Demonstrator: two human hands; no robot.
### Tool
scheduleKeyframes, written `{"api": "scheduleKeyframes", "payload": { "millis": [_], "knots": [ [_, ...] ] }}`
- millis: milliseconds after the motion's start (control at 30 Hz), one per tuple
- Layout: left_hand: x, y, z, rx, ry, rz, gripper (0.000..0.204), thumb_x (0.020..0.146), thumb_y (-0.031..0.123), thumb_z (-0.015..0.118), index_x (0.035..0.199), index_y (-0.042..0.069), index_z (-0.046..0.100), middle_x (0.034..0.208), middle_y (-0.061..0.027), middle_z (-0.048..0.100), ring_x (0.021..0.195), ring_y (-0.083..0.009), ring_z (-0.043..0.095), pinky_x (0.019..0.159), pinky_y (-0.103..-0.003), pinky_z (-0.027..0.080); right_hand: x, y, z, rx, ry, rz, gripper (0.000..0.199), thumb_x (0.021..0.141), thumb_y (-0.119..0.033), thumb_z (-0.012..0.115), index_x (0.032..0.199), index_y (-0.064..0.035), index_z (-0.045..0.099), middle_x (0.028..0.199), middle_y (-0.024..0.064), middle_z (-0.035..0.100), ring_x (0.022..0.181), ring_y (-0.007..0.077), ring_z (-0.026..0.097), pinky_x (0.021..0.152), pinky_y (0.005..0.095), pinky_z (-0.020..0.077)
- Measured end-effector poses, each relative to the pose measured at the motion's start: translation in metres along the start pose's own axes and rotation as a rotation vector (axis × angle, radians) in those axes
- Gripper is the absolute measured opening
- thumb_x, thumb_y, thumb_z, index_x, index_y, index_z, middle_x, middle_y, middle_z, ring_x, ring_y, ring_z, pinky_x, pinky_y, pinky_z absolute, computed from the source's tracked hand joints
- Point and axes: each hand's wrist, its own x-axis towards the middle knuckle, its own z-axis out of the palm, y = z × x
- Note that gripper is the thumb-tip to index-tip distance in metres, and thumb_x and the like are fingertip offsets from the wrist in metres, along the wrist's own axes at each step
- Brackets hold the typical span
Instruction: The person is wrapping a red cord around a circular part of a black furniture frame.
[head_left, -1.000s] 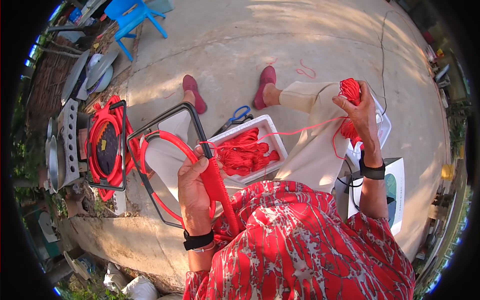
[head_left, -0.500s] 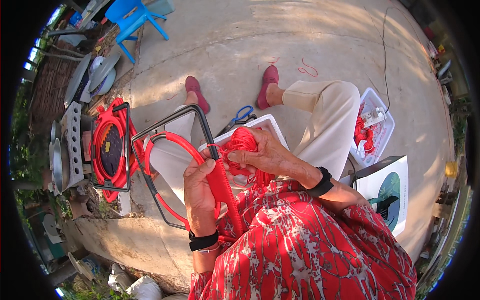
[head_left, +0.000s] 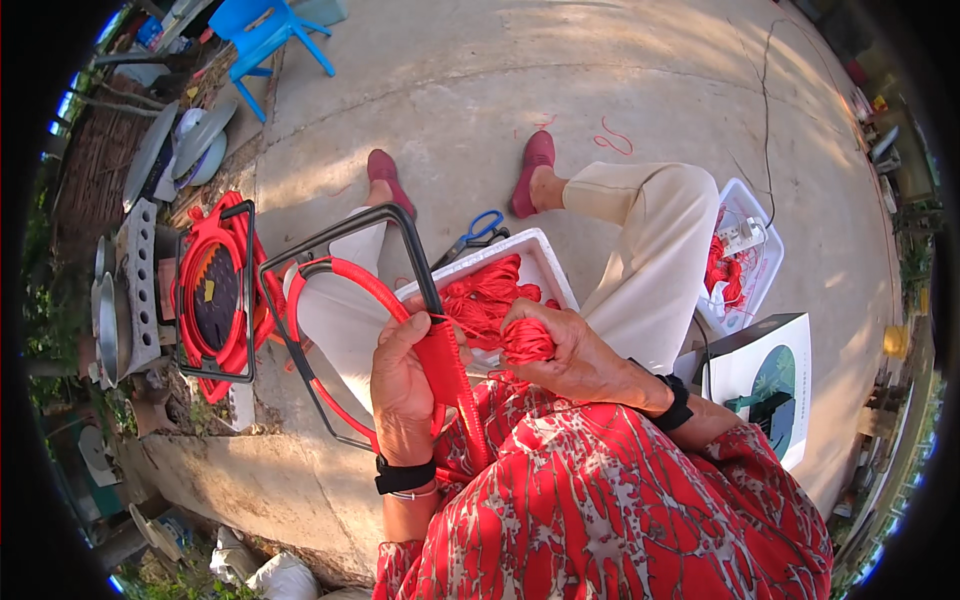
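Note:
Between my knees I see a black rectangular metal frame [head_left: 408,240] with a red-wrapped ring [head_left: 352,272] inside it. My left hand [head_left: 402,385] grips the frame's right side, where red cord is wound closely into a flat band [head_left: 441,362]. In my right hand [head_left: 575,362], closed, is a small bundle of red cord [head_left: 527,342]. A strand runs from the bundle toward the black bar near my left fingertips. Just beyond my hands, a white foam box [head_left: 540,262] on my lap side holds more red cord [head_left: 483,290].
Blue-handled scissors [head_left: 483,228] lie past the foam box. At left, a similar red-wrapped frame [head_left: 213,290] leans by a perforated block [head_left: 143,285]. To the right stand a white basket [head_left: 775,262] with a power strip and cord, and a white printed box [head_left: 765,375]. A blue chair [head_left: 270,45] is far left.
My right hand has moved right and toward me with the cord bundle, away from the black bar. More of the cord inside the foam box now shows. The left hand stays on the frame.

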Motion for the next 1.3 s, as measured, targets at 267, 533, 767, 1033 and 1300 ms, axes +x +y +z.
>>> {"api": "scheduleKeyframes", "payload": {
  "millis": [267,533,767,1033,1300],
  "knots": [
    [0.002,-0.003,-0.002,0.017,-0.009,-0.010,0.010,0.081,0.013,0.063,0.084,0.007,0.055,0.074,-0.0152,0.063,0.063,-0.0270,0.062,0.056,-0.039,0.052,-0.003,-0.003,-0.010,0.019,0.073,0.060,0.023,0.081,-0.006,0.072,0.094,-0.0037,0.053,0.082,0.0014,0.054,0.075,0.0067,0.050,0.067,0.0238,0.0432],
    [0.003,-0.007,0.002,0.055,-0.065,-0.047,0.010,0.079,0.008,0.062,0.080,0.006,0.053,0.071,-0.0176,0.063,0.058,-0.0283,0.062,0.056,-0.038,0.054,-0.003,-0.030,-0.027,0.063,0.058,0.014,0.021,0.079,-0.004,0.073,0.090,-0.0039,0.055,0.084,-0.0001,0.056,0.075,0.0066,0.052,0.069,0.0232,0.0441],
    [0.000,-0.006,0.003,0.040,-0.055,-0.051,0.009,0.081,0.007,0.062,0.086,0.005,0.055,0.072,-0.0191,0.064,0.058,-0.0291,0.063,0.056,-0.039,0.055,-0.005,-0.032,-0.026,-0.034,-0.024,-0.137,0.029,0.073,0.000,0.069,0.096,-0.0031,0.052,0.082,0.0019,0.053,0.075,0.0079,0.047,0.068,0.0240,0.0419],
    [0.001,-0.009,-0.001,0.094,-0.058,-0.069,0.012,0.081,0.006,0.062,0.090,0.002,0.056,0.075,-0.0209,0.065,0.061,-0.0299,0.065,0.058,-0.039,0.057,-0.008,-0.033,-0.035,0.125,0.037,0.134,0.020,0.084,-0.008,0.071,0.094,-0.0024,0.056,0.081,0.0026,0.058,0.072,0.0078,0.055,0.066,0.0249,0.0457],
    [0.003,-0.008,-0.002,0.125,-0.050,-0.044,0.010,0.083,0.006,0.063,0.089,0.000,0.058,0.077,-0.0200,0.066,0.062,-0.0291,0.067,0.061,-0.038,0.058,0.021,-0.033,-0.086,-0.589,0.301,0.055,0.039,0.090,-0.031,0.063,0.114,-0.0042,0.048,0.070,0.0173,0.056,0.065,0.0326,0.058,0.059,0.0409,0.0443]
  ]
}}
